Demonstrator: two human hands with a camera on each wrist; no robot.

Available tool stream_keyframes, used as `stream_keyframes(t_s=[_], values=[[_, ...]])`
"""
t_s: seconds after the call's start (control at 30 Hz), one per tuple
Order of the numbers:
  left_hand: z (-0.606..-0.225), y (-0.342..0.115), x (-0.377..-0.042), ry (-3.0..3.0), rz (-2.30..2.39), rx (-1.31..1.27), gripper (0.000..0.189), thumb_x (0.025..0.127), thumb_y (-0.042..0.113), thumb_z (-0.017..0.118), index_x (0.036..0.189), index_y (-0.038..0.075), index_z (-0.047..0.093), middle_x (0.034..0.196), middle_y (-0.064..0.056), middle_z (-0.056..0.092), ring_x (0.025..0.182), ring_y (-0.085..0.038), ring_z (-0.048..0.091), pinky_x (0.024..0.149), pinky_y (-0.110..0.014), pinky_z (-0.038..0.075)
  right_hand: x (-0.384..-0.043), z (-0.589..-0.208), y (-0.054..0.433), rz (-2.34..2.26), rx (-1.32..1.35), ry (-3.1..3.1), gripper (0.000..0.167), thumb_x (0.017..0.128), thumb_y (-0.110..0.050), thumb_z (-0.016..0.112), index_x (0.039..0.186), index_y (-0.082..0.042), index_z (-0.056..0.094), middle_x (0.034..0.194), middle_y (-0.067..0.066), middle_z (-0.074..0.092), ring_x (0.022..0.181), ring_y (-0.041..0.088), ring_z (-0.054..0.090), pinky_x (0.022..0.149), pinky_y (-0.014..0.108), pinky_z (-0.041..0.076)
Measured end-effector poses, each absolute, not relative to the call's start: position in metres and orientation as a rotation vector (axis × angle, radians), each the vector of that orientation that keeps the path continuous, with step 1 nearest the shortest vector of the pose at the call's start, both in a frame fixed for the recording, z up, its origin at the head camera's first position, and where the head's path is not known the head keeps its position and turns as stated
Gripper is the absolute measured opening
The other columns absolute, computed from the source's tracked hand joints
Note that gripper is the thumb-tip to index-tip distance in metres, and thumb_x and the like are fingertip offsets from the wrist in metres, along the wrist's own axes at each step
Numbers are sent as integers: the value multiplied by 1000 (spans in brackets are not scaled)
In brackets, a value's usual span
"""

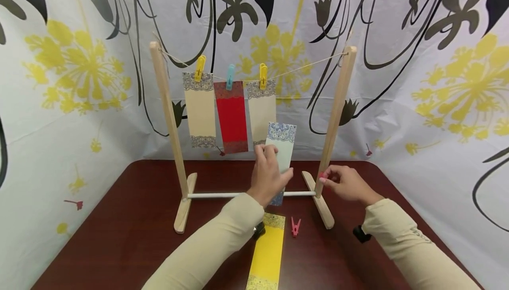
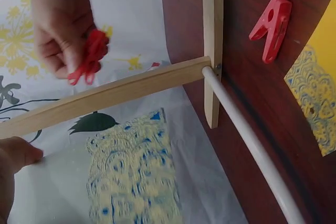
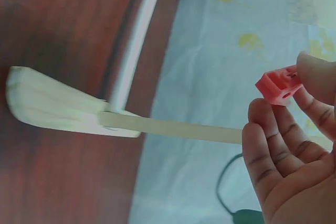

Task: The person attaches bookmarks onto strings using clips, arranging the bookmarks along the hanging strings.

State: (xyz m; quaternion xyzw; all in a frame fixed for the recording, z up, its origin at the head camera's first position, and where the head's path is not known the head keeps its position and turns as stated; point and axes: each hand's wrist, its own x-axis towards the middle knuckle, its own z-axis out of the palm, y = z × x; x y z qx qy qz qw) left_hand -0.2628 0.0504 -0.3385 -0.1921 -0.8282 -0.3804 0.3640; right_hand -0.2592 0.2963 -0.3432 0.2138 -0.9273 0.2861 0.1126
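Observation:
My left hand point(image 1: 267, 174) holds a pale card with blue patterned ends point(image 1: 284, 148), upright in front of the right part of a string line. In my right hand point(image 1: 347, 184), beside the right post, thumb and fingers pinch a red clothespin point(image 3: 280, 84). Three cards hang from the string: a cream card point(image 1: 200, 115) and an off-white card point(image 1: 261, 111) under yellow clothespins point(image 1: 200, 68), and a red card point(image 1: 232, 120) under a blue clothespin point(image 1: 230, 77). The held card hides part of the off-white one.
A wooden frame with a right post point(image 1: 339, 104), left post point(image 1: 169, 117) and white crossbar point(image 1: 216, 196) stands on the dark table point(image 1: 131, 223). Nearer me lie a yellow card point(image 1: 267, 252) and another red clothespin point(image 1: 295, 227). A patterned cloth point(image 1: 397, 117) hangs behind.

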Motion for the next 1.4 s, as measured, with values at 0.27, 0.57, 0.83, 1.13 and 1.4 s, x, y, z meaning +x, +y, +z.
stream_keyframes(t_s=[0.27, 0.57, 0.83, 1.13, 1.4], values=[[-329, 56, -268, -2085, -966, -560, 59, 65, 15, 88, 101, 1, 42, 105, -16, 34, 91, -27, 50, 73, -29, 51, -266, -308, 290, 802, 598, -2649, 12, 92, -16, 67, 84, -8, 65, 64, -2, 59, 56, 11, 51, 52, 28, 41], [-321, 65, -271, -2050, -849, -501, 59, 66, 24, 88, 102, 3, 46, 104, -14, 46, 79, -24, 57, 67, -33, 54, -273, -278, 280, 853, 623, -2575, 11, 94, -13, 64, 94, -2, 65, 68, 2, 64, 60, 12, 61, 55, 28, 46], [-313, 75, -275, -2076, -872, -406, 59, 67, 25, 87, 104, 5, 45, 111, -13, 48, 76, -26, 59, 63, -37, 52, -274, -250, 269, 1021, 736, -2363, 8, 93, 4, 57, 100, 7, 59, 74, 19, 62, 56, 14, 60, 52, 22, 45], [-304, 80, -280, -2099, -873, -354, 55, 71, 32, 86, 102, 7, 47, 115, -11, 51, 88, -25, 57, 72, -36, 50, -271, -222, 257, 1131, 778, -2243, 8, 94, 6, 51, 98, 13, 55, 72, 24, 58, 57, 12, 58, 55, 22, 48], [-289, 82, -285, -2114, -882, -356, 52, 75, 35, 84, 102, 7, 49, 119, -14, 50, 91, -24, 58, 70, -35, 51, -266, -194, 242, 1098, 714, -2218, 12, 94, 1, 51, 93, 12, 55, 68, 23, 59, 55, 5, 55, 54, 19, 41]])
